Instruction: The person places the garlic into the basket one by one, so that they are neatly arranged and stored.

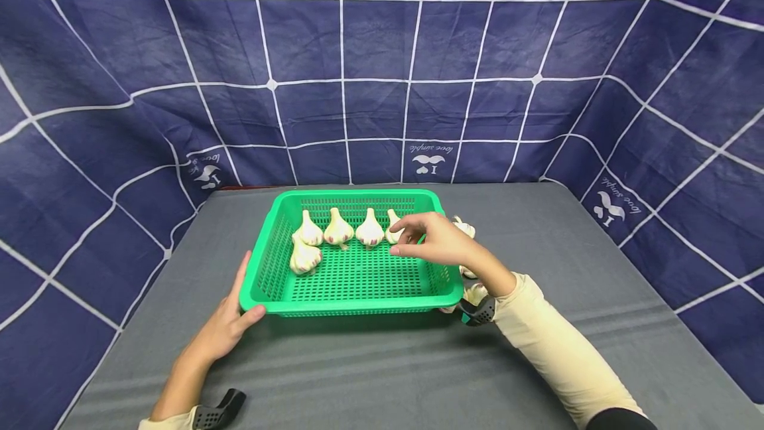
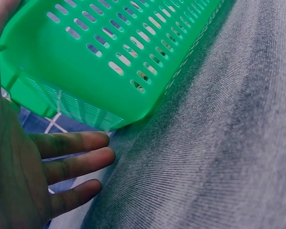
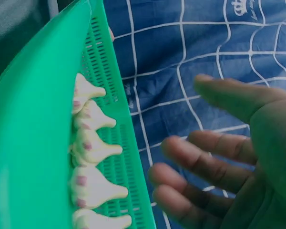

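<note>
A green slotted plastic basket (image 1: 352, 306) holds several garlic bulbs (image 1: 370, 229), most in a row along its far side with stems up. My left hand (image 1: 222, 327) rests at the basket's near left corner, thumb on the rim; in the left wrist view its other three fingers (image 2: 81, 164) stretch out straight below. Over the basket's right side hovers my right hand (image 1: 438, 239), fingers loosely bent and holding nothing, close to the rightmost bulb (image 1: 392, 219). In the right wrist view the right hand (image 3: 214, 176) is apart from the bulbs (image 3: 93, 145).
More garlic bulbs (image 1: 467, 226) lie on the grey cloth (image 1: 358, 377) just right of the basket, partly hidden by my right arm and wrist strap. A blue curtain (image 1: 382, 38) with white grid lines hangs around the back and sides.
</note>
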### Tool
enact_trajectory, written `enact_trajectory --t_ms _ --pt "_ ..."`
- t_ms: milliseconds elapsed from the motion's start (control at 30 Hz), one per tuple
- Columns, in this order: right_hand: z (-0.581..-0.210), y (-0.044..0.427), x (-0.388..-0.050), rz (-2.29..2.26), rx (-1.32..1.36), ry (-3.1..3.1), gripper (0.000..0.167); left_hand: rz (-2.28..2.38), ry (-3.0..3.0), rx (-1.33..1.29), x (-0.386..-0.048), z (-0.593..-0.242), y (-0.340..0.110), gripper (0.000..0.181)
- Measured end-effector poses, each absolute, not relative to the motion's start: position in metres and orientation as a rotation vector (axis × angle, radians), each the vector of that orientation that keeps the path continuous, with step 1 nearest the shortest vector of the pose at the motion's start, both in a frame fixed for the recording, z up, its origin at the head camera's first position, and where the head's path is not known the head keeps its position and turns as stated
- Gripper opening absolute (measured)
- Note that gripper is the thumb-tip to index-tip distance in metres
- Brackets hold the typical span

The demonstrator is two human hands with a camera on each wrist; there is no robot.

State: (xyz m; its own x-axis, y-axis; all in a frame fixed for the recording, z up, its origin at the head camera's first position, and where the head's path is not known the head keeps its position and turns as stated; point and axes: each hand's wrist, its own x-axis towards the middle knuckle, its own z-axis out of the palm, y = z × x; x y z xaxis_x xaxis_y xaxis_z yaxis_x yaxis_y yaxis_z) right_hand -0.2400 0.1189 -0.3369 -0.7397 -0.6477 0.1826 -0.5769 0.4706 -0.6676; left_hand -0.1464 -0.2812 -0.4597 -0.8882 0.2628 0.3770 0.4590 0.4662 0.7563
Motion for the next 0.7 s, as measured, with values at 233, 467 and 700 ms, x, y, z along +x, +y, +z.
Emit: enact_trajectory --t_ms 233,467,700 --pt "-0.346 0.140 -0.233 -1.309 -1.054 2.578 0.030 -1.400 -2.501 -0.633 -0.147 -0.461 -0.282 0.092" --pt "-0.352 0.158 -0.223 -1.422 -1.039 2.526 0.027 -1.404 -2.485 -0.648 -0.149 -0.463 -0.283 0.091" --pt "-0.359 0.174 -0.212 -1.460 -1.016 2.521 0.027 -1.403 -2.485 -0.643 -0.148 -0.464 -0.283 0.091"
